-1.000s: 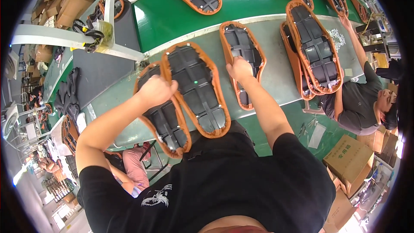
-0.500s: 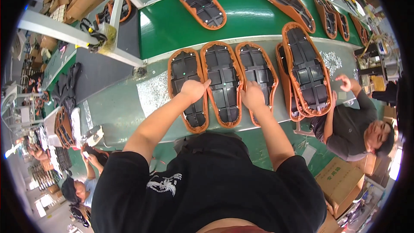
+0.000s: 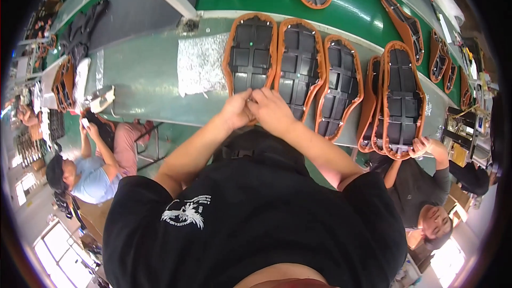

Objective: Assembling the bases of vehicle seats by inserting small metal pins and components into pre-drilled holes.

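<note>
Three black moulded seat bases with orange rims lie side by side on the grey-green table (image 3: pixel 149 82): a left one (image 3: pixel 250 53), a middle one (image 3: pixel 300 61) and a right one (image 3: pixel 338 85). My left hand (image 3: pixel 237 109) and my right hand (image 3: pixel 273 109) are pressed together at their near ends, where the left and middle bases meet. Curled fingers of my left hand rest on the left base's orange rim. Those of my right hand rest on the middle base's rim. What lies under the fingers is hidden.
A stack of like seat bases (image 3: pixel 402 98) stands to the right, with a co-worker's hand (image 3: pixel 421 146) on its near end. More bases ride on the green belt (image 3: pixel 362 0) behind. A silver foil sheet (image 3: pixel 200 64) lies at left. A seated person (image 3: pixel 88 168) is at lower left.
My hands have drawn together from separate seat bases to one spot at the near rims. The view has shifted so that the bases lie higher and straighter.
</note>
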`<state>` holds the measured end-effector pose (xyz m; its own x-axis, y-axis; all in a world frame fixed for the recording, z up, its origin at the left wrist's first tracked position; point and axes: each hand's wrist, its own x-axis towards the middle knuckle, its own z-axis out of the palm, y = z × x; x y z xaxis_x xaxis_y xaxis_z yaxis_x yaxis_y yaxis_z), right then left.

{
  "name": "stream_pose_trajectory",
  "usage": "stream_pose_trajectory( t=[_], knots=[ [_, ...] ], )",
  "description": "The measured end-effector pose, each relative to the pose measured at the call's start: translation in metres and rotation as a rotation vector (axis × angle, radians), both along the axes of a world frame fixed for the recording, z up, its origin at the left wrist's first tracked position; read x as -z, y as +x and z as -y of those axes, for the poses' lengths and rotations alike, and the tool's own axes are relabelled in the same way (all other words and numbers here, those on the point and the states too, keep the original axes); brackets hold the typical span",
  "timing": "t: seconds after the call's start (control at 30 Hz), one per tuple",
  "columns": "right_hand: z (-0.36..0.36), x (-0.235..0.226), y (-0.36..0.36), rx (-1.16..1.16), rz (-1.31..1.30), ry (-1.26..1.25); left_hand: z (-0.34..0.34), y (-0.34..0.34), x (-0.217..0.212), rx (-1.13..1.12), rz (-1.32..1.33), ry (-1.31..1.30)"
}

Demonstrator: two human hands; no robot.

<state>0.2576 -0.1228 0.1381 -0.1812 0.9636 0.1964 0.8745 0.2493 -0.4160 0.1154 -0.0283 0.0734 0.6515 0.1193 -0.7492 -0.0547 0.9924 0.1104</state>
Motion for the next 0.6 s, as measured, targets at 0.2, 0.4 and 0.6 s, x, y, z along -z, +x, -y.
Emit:
stream_pose_trajectory(
  t=[0.2, 0.4, 0.6],
  knots=[
    [-0.020, 0.010, 0.006, -0.076, 0.017, -0.043, -0.014, 0.009, -0.018, -0.056, -0.032, 0.053],
    [-0.050, 0.023, 0.013, -0.005, -0.013, -0.082, -0.042, 0.013, 0.000, -0.037, -0.100, 0.092],
    [-0.102, 0.028, 0.032, -0.058, -0.058, -0.179, -0.078, 0.026, 0.015, -0.164, -0.070, 0.086]
  ],
)
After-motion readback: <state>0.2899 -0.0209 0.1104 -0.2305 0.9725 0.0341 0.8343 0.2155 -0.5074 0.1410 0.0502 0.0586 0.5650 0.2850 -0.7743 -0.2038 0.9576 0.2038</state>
